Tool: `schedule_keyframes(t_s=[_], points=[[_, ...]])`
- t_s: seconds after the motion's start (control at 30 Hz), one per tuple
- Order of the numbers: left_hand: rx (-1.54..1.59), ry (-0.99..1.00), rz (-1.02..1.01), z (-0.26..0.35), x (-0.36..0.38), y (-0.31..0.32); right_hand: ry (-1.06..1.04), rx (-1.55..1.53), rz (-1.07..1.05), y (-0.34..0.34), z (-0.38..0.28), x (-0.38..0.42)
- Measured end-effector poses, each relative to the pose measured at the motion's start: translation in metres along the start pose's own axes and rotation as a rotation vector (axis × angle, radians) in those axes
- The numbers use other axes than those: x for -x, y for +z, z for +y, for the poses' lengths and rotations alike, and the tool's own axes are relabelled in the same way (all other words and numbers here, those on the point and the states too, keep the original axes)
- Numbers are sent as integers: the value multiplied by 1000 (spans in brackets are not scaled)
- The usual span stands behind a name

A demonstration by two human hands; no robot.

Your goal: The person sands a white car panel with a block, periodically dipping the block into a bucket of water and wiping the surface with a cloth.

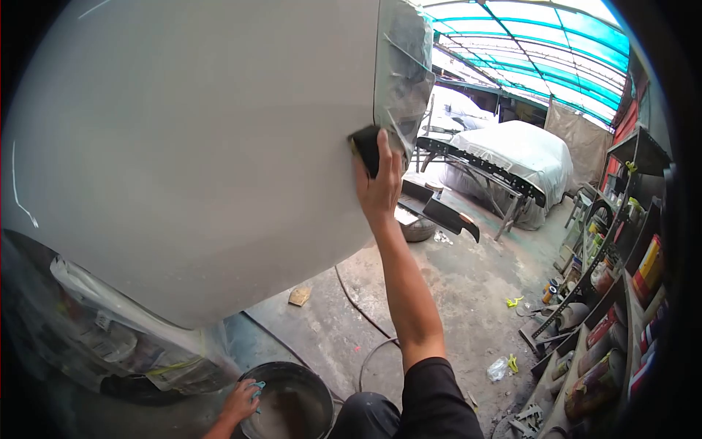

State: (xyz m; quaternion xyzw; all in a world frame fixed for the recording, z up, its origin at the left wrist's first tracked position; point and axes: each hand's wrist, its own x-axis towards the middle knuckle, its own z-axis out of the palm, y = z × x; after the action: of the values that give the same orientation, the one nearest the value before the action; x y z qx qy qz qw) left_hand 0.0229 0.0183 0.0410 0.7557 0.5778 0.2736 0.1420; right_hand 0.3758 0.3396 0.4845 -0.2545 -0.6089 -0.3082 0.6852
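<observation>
A large grey primed car panel [197, 146] fills the upper left. My right hand [382, 179] is raised to its right edge, fingers closed around a black sanding block [368, 148] that lies against the panel. Down at the bottom, my left hand [240, 402] is at the left rim of a black bucket [322, 384]. Its fingers are closed on a small teal item [259, 386], whose kind I cannot make out. Murky water shows inside the bucket. Clear masking film [408, 88] covers the part just right of the panel's edge.
A covered car [519, 150] stands behind a black perforated bar [482, 162] on a stand. Shelves with paint cans [599, 373] line the right side. A hose [355, 304] and a yellowish sponge-like block [299, 295] lie on the concrete floor.
</observation>
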Motion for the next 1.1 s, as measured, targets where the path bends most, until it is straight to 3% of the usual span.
schedule_keyframes(t_s=[0.13, 0.17, 0.27, 0.4, 0.47, 0.53, 0.57, 0.67, 0.77, 0.83, 0.9, 0.97, 1.03, 1.07, 1.1], points=[[58, -26, 3, -8, 0, 5, 100, 72, 15, 9, -14, -37], [51, -9, 12, -7, -2, 6, 215, 68, -16, 7, -29, -55], [43, 8, 18, -2, 1, 0, 140, 55, 99, 15, -29, -49], [63, 2, 14, -1, 1, 1, 319, 62, 195, 43, -84, -42], [53, 4, 18, -7, 2, 5, 123, 31, 146, 56, -132, -31], [41, -1, 27, -10, 2, 11, 61, 23, -16, 46, -158, -16], [39, 12, 22, -13, 2, 12, -6, 28, -17, 36, -143, -21], [40, 24, 16, -10, 1, 5, 305, 67, 138, 26, -66, -32], [39, 10, 16, -7, 3, 6, 548, -55, 178, 34, -90, -41], [11, 46, 26, -12, 1, 8, 242, 45, 130, 60, -138, -20], [16, 41, 23, -9, 0, 8, 78, 19, -10, 53, -176, -12], [7, 31, 5, -10, 2, 5, -49, 53, -54, 45, -156, -12], [7, 6, 3, -4, 1, 3, 188, 32, 52, 35, -99, -25], [22, 3, 9, -6, 1, 5, 204, 32, 186, 28, -75, -36], [34, 1, 14, -8, -1, 6, 342, -59, 173, 22, -74, -41]])
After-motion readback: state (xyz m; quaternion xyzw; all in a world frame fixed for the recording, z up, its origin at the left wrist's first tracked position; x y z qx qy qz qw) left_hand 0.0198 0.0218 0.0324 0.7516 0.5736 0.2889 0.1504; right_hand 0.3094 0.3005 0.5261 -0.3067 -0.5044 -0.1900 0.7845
